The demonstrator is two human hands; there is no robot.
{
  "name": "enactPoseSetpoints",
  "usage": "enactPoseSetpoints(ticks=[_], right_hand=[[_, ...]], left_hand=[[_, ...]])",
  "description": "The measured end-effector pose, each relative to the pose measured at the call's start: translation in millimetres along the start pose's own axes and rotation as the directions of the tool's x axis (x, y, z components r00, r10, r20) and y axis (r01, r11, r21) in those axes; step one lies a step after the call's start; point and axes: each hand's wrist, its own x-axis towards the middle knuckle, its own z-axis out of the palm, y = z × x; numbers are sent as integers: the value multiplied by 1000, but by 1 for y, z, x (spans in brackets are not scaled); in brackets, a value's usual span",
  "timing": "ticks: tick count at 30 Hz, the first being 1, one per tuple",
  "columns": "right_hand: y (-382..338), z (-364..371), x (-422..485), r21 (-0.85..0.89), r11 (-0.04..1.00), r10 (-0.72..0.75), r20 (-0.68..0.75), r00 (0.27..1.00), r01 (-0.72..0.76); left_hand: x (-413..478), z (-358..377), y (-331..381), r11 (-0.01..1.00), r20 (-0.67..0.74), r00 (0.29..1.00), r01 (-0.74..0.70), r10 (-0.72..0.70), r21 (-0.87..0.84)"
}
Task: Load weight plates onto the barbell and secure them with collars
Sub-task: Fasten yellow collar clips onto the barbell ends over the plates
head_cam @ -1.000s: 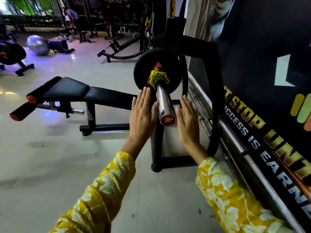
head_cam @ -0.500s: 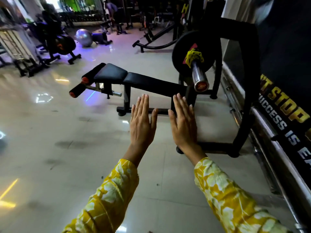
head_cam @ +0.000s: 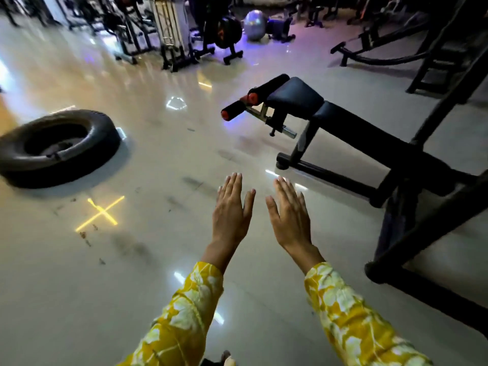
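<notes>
Hands hover empty over the pale floor (head_cam: 132, 286), both held flat and palm-down. The left hand (head_cam: 231, 212) and the right hand (head_cam: 289, 216) sit just beside each other at about 6 o'clock, fingers (head_cam: 235, 182) straight and close together, gripping nothing. Yellow patterned sleeves (head_cam: 184, 318) run back toward the camera.

No barbell, weight plate or collar can be picked out; if they are close, they lie outside the view. A black bench (head_cam: 343, 122) with orange-tipped rollers stands at 2 o'clock, and part of a dark steel frame (head_cam: 422, 212) fills the 3 o'clock edge. A large tyre (head_cam: 56, 147) lies flat on the floor at 9 o'clock, well apart from the hands. More machines and a grey ball (head_cam: 254, 23) sit at 12 o'clock, blurred.

Judging by the free, flat hands and the view turned across the room, the person is probably between steps, perhaps looking for the next plate or collar.
</notes>
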Motion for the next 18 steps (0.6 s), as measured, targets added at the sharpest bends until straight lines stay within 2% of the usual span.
enactPoseSetpoints(ticks=[6, 12, 18], right_hand=[[-36, 94, 79, 16, 1000, 18, 168, 986, -21], [-41, 168, 160, 21, 999, 37, 252, 967, -44], [-28, 237, 303, 22, 1000, -3, 324, 946, -4]], left_hand=[[63, -17, -107, 990, 96, 989, 103, -112, 91], [139, 1, -188, 978, 192, 972, 103, -138, 183], [268, 34, -265, 962, 231, 956, 126, -183, 241]])
